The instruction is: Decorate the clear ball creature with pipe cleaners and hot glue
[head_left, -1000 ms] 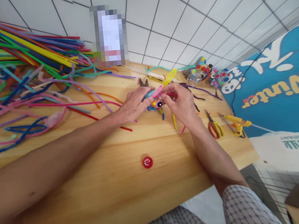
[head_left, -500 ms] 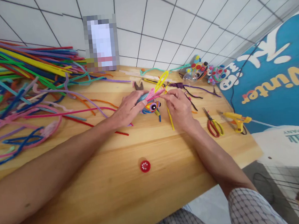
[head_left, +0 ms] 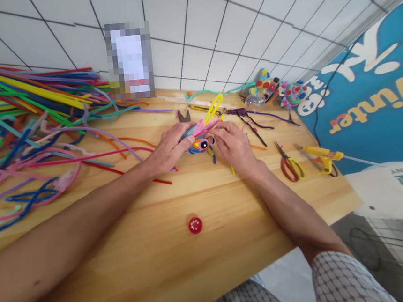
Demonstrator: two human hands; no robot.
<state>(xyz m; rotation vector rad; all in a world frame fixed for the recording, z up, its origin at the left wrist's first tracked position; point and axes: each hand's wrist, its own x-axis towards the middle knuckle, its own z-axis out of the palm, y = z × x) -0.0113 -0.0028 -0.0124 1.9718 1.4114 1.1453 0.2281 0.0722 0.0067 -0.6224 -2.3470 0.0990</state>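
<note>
Between my hands is a colourful pipe-cleaner figure (head_left: 197, 146) with round black-and-white eyes, an orange and blue face, and pink and yellow loops on top. My left hand (head_left: 169, 146) is wrapped round its left side, fingers behind and thumb across the front. My right hand (head_left: 234, 145) pinches at its right side beside the pink pipe cleaner (head_left: 206, 126); the fingertips are partly hidden. From the top a yellow pipe-cleaner loop (head_left: 215, 107) sticks up. Below my right hand shows the end of a yellow pipe cleaner (head_left: 233, 170).
Many pipe cleaners (head_left: 34, 90) are heaped at the left. Scissors (head_left: 290, 164) and a yellow glue gun (head_left: 324, 156) lie at the right. Nearer me sits a small red lid (head_left: 195, 225) with white bits. Decorated figures (head_left: 266, 89) stand at the back, right of a blurred screen (head_left: 130, 61).
My right fingers have drawn in closer to the figure, and less of the yellow pipe cleaner hanging below shows. My left hand keeps its hold. The view has shifted slightly.
</note>
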